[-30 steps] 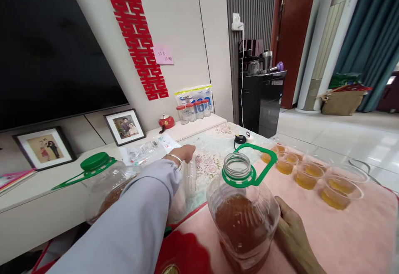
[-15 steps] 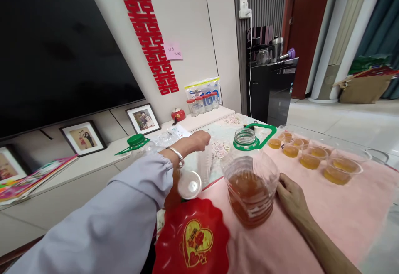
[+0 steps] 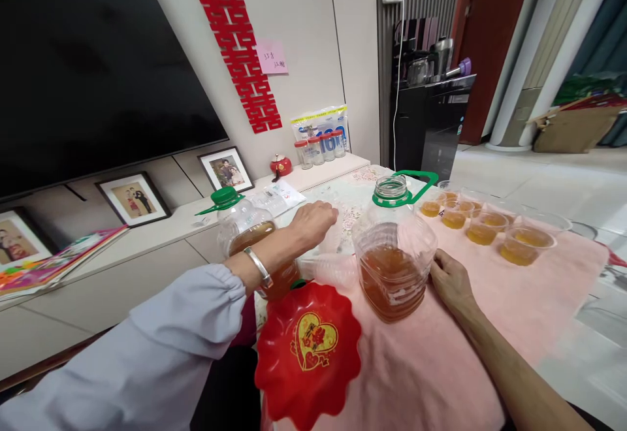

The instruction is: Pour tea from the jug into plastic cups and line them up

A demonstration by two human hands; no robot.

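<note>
My right hand lies closed against the right side of an uncapped clear plastic jug, partly full of amber liquid, with a green carry handle. Some of its fingers are hidden. My left hand, with a silver bangle at the wrist, has its fingers curled down over clear plastic; what they pinch is hidden. Below it a stack of clear plastic cups lies on its side. Behind the left forearm stands a second jug with a green cap. A red scalloped plate is closest to me.
Several clear cups of amber liquid stand on the pink cloth at the right. On the white cabinet are framed photos, a red pot and small red-lidded jars.
The cup rim that faced me beside the red plate is gone from there; the clear stack now lies sideways towards the jug. My left hand stays curled. My right hand stays on the jug.
</note>
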